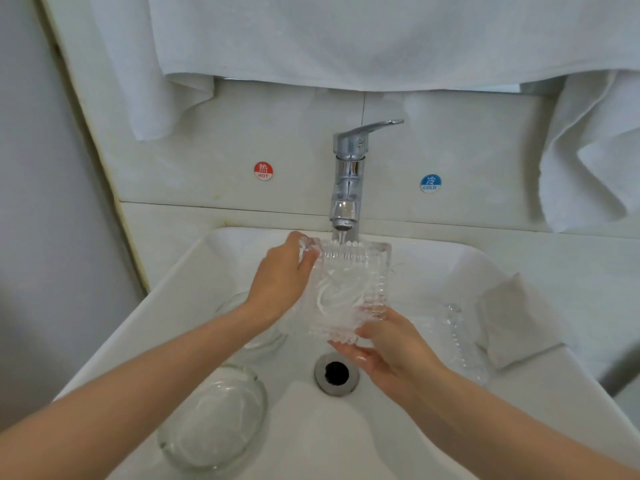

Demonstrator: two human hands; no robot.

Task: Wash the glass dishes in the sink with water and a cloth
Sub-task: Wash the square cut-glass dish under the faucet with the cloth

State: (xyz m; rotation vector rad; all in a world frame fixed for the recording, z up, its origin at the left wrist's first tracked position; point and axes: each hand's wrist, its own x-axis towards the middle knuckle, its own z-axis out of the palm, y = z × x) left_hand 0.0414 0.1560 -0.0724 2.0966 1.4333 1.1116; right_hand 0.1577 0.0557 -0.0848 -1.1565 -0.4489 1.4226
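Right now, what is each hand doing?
Left hand: grips the glass dish under the tap.
Right hand: holds the same dish's near edge.

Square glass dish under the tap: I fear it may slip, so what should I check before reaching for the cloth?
1. Grip: left hand and right hand both hold the square glass dish: ok.
2. Water from the tap falls on the dish's far edge: ok.
3. Cloth lies free at the right side of the sink: ok.
4. Drain uncovered: ok.
5. One-handed hold safe on wet glass: cannot tell.
6. Room to set it down between the round dish and the ribbed dish: cannot tell.
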